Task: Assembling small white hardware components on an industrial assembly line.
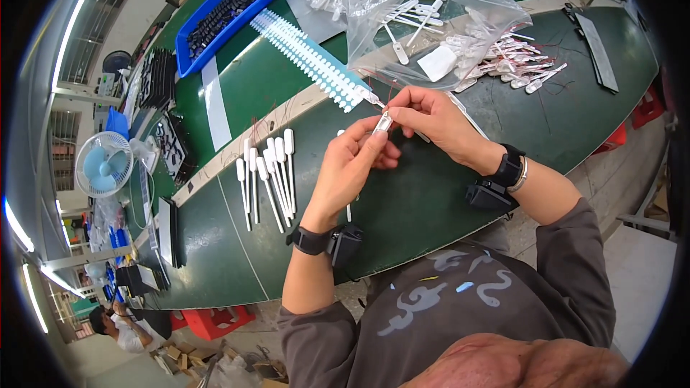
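Note:
Between the thumb and fingers of my left hand (353, 162) is a small white plastic housing (384, 123) with an oblong opening. My right hand (435, 118) pinches right at its upper end, and thin red wires show beside those fingertips. What exactly the right fingertips grip is too small to make out. Just beyond the hands lies a light blue sheet with rows of white stickers (309, 57). Several white paddle-ended sticks (269, 172) rest on the green table left of my left hand; another lies partly behind that hand.
A clear plastic bag (438, 0) with white sticks lies at the back, beside a pile of white pieces with red wires (514, 65). A blue tray (188, 65) holds black parts at the far left. A grey metal strip (596, 50) lies far right. A fan (104, 164) and another person (129, 327) are left.

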A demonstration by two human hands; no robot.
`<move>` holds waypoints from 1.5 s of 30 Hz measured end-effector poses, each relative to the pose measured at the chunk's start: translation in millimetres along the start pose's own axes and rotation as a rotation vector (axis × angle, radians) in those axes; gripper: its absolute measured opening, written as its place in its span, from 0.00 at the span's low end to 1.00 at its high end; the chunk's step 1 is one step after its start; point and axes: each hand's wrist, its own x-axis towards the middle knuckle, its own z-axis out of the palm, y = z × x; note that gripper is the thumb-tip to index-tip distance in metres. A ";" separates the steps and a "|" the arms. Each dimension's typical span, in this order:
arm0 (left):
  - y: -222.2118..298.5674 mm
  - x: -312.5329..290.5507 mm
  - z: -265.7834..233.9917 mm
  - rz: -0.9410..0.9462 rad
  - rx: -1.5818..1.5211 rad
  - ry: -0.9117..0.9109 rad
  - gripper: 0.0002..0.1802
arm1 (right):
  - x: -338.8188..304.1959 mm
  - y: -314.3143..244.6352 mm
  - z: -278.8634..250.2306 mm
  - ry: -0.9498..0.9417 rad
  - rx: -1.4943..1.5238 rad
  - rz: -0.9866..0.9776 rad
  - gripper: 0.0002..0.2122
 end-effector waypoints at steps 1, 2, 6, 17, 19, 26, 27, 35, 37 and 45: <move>1.4 0.2 -4.7 -0.057 -0.023 -0.028 0.19 | 1.0 -0.1 -0.8 -0.002 -0.006 0.005 0.07; 2.6 0.2 -8.0 -0.114 -0.045 -0.056 0.19 | 2.1 -1.0 -2.2 -0.010 -0.025 0.017 0.07; 10.6 -1.7 -10.8 -0.200 -0.096 -0.054 0.17 | 2.8 -13.2 -7.9 0.063 -0.258 -0.223 0.07; 19.2 -6.0 -12.7 -0.222 0.068 -0.087 0.16 | 5.6 -16.0 -22.0 -0.202 -0.617 -0.559 0.07; 19.8 -7.0 -13.2 -0.217 0.073 -0.087 0.16 | 4.7 -20.1 -23.7 -0.214 -0.639 -0.490 0.06; 18.5 -8.0 -11.6 -0.131 0.173 -0.043 0.15 | 5.1 -22.0 -22.6 -0.189 -0.641 -0.481 0.05; 17.5 -8.0 -11.2 -0.130 0.173 -0.043 0.15 | 5.7 -20.3 -22.4 -0.177 -0.632 -0.505 0.05; 15.2 -8.3 -9.2 -0.079 0.223 -0.007 0.15 | 3.9 -22.4 -20.8 -0.153 -0.624 -0.500 0.04; 21.1 -8.6 -8.6 -0.138 0.197 -0.012 0.15 | 4.4 -21.1 -20.5 -0.151 -0.622 -0.519 0.04; 22.1 -7.6 -11.1 -0.143 0.121 -0.011 0.14 | 4.3 -20.5 -18.9 -0.090 -0.671 -0.665 0.06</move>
